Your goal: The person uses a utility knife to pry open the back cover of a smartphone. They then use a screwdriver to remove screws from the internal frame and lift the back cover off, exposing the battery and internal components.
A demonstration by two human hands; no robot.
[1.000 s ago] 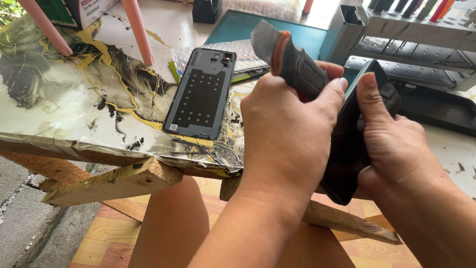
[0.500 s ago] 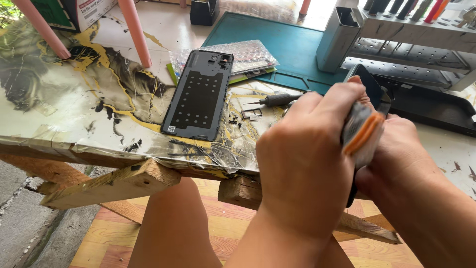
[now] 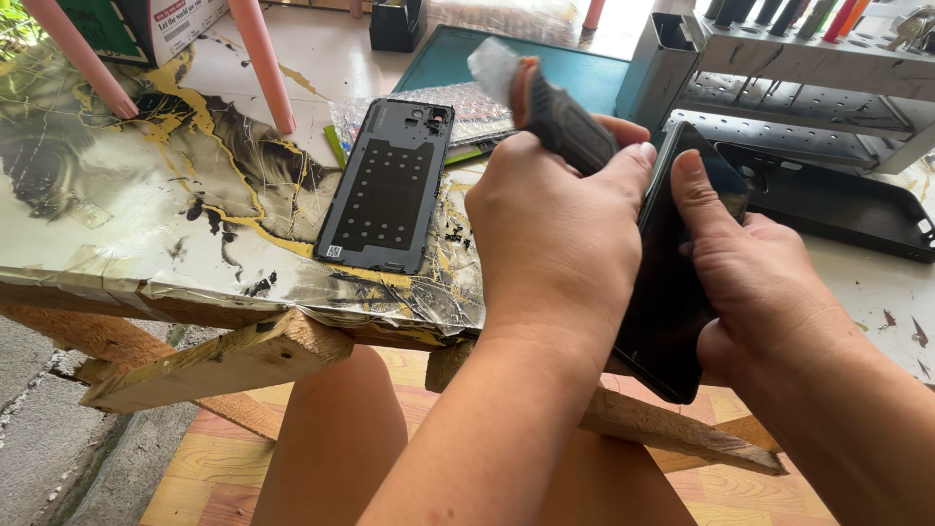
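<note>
The desk (image 3: 146, 224) has a marbled top in black, white and yellow, with rough wooden battens showing under its near edge. At its far right stands a grey perforated metal rack (image 3: 779, 88), and beside that lies a teal cutting mat (image 3: 584, 68). A black tray (image 3: 838, 200) rests on the desk below the rack.

Near the middle of the desk lies a dark phone back cover (image 3: 385, 190), inner side up, flat and apart from both hands. Just behind it sits a sheet of bubble wrap (image 3: 477, 112).

The right hand (image 3: 760, 282) holds a dark smartphone (image 3: 672, 292) tilted on edge above the desk's near edge, grip clamped around it, thumb along its upper side. The left hand (image 3: 555, 244) is closed tight on a black utility knife (image 3: 555, 112) with an orange stripe, held just beside the phone's top edge; the blade end is blurred. 2 pink legs (image 3: 258, 58) stand at the far left.
</note>
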